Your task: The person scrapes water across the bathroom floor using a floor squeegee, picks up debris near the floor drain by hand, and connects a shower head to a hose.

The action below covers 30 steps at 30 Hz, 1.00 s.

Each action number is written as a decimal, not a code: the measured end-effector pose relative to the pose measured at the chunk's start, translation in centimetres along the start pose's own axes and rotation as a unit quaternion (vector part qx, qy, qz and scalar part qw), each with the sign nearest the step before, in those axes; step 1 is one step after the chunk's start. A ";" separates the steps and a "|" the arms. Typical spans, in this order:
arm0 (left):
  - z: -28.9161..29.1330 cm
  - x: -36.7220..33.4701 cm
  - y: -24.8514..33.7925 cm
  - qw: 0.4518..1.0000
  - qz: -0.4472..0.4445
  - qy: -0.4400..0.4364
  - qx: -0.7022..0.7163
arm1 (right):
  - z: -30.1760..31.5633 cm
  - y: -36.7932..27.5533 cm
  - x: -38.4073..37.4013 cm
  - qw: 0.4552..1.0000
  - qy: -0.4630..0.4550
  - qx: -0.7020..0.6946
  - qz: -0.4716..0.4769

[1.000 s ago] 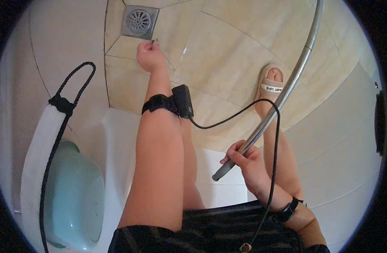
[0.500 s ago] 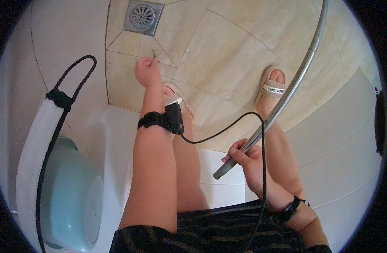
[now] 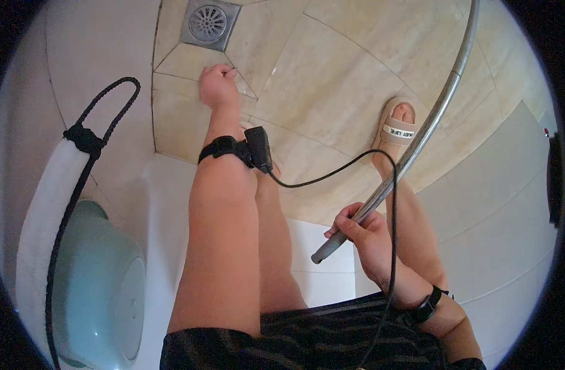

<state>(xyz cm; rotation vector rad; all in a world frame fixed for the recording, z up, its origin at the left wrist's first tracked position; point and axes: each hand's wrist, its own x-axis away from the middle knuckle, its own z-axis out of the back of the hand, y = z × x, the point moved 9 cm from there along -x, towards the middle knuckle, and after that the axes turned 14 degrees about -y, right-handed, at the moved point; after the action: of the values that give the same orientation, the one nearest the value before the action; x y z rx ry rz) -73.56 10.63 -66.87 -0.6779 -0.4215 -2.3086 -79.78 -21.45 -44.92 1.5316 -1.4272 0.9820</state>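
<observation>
My right hand (image 3: 370, 237) is wrapped round the lower end of a long silver metal pole (image 3: 418, 140). The pole has a grey ribbed end piece (image 3: 327, 248) and runs up past the top right edge. My left hand (image 3: 219, 86) is closed low over the tiled floor, a short way from the square metal floor drain (image 3: 208, 24). A thin dark bit shows at its fingertips, too small to name. A black strap with a small black box (image 3: 258, 150) sits on my left wrist, its cable looping across to my right forearm.
At the left hangs a white back-scrubber strap (image 3: 47, 213) with a black rope loop. Beneath it is a pale teal basin (image 3: 101, 283). My slippered foot (image 3: 394, 126) stands beside the pole. A white wall panel (image 3: 486, 185) rises at the right.
My left hand has moved slightly up, toward the drain, still closed. The cable has swung a little to the right. My right hand and the pole are almost unchanged.
</observation>
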 end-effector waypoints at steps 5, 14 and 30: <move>1.2 0.7 -1.5 0.995 -0.024 0.067 0.065 | 0.0 0.1 0.1 1.000 0.007 -0.004 -0.011; 1.2 -1.8 -1.2 0.982 -0.041 0.051 0.177 | -0.7 -0.3 0.0 1.000 -0.003 -0.010 -0.014; 0.7 -1.3 4.3 0.994 -0.082 0.053 0.045 | -0.5 -0.2 0.1 0.999 -0.023 -0.028 -0.018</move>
<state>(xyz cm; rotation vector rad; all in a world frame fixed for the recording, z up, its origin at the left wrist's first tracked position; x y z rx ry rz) -69.47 8.54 -66.61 -0.4894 -0.5448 -2.4509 -79.55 -21.06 -44.66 1.5422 -1.4436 0.8834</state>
